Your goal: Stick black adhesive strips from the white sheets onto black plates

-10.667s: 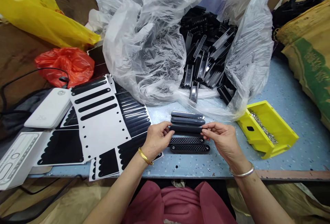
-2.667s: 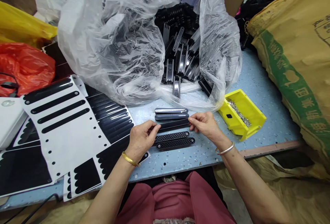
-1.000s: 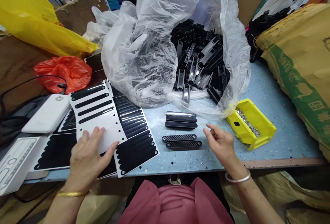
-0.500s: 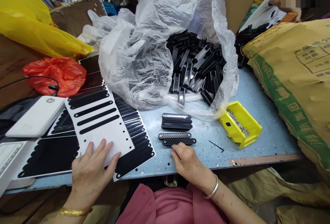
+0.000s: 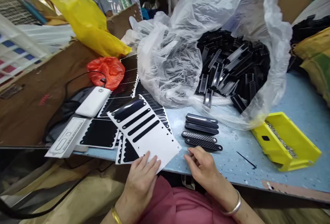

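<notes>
My left hand (image 5: pixel 143 179) lies with its fingers flat on the near corner of a white sticker sheet (image 5: pixel 152 138) that has black strip-shaped stickers on it. The corner reaches past the table edge. My right hand (image 5: pixel 203 169) rests at the table's front edge, fingers curled together; I cannot see anything in them. Its fingertips are just in front of two black mesh strips (image 5: pixel 203 144). Behind these lie two smooth dark strips (image 5: pixel 201 123), side by side.
A big clear plastic bag (image 5: pixel 175 62) full of black parts fills the back of the blue table (image 5: pixel 232 165). A yellow tray (image 5: pixel 268 141) stands at the right, with a thin black pin (image 5: pixel 246 159) near it. Left are more sticker sheets (image 5: pixel 99 133), a white power bank (image 5: pixel 93 101) and a red bag (image 5: pixel 106 71).
The view has swung left. My left hand left the strips for the sticker sheet and slid to its near corner. My right hand dropped to the table edge by the mesh strips.
</notes>
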{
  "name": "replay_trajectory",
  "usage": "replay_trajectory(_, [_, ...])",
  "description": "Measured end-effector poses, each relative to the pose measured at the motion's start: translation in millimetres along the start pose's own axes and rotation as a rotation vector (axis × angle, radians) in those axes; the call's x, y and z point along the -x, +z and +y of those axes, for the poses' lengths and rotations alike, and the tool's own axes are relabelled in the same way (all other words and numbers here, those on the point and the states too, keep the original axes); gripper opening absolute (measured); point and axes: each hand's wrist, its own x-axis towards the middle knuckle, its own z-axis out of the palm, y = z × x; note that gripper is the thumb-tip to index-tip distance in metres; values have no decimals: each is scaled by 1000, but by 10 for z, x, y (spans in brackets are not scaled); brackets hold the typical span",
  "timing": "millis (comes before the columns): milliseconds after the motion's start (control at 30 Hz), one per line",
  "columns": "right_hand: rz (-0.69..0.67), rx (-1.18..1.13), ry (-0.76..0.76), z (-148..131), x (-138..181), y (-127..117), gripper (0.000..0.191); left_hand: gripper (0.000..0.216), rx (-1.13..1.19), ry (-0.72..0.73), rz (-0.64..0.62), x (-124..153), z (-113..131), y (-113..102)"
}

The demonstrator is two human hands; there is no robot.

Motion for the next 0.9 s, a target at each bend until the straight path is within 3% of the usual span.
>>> replay_trajectory(200, [-45,14,-100,-154,-81,100,14,42,175,37,112,46,156,-94])
replay_trajectory(400, [-199,223,-148,-246,-117,223,17,19,466,-13,-31,22,381,-280])
replay_trajectory(500, [-268,310,-198,-208,-72,219,25,20,562,-303,-26,24,221,-338])
replay_trajectory(600, [-279,294,-257,-142,1,149,21,21,597,-794,162,-69,-131,-331])
replay_trajectory(667, [-273,284,-289,-102,50,92,21,32,755,-985,296,-207,-352,-297])
replay_trajectory(767, [-291,271,-322,-53,106,26,23,38,956,-1057,309,-463,-534,-231])
replay_trajectory(900, [-300,239,-360,2,147,-23,24,23,999,-1021,291,-703,-568,-159])
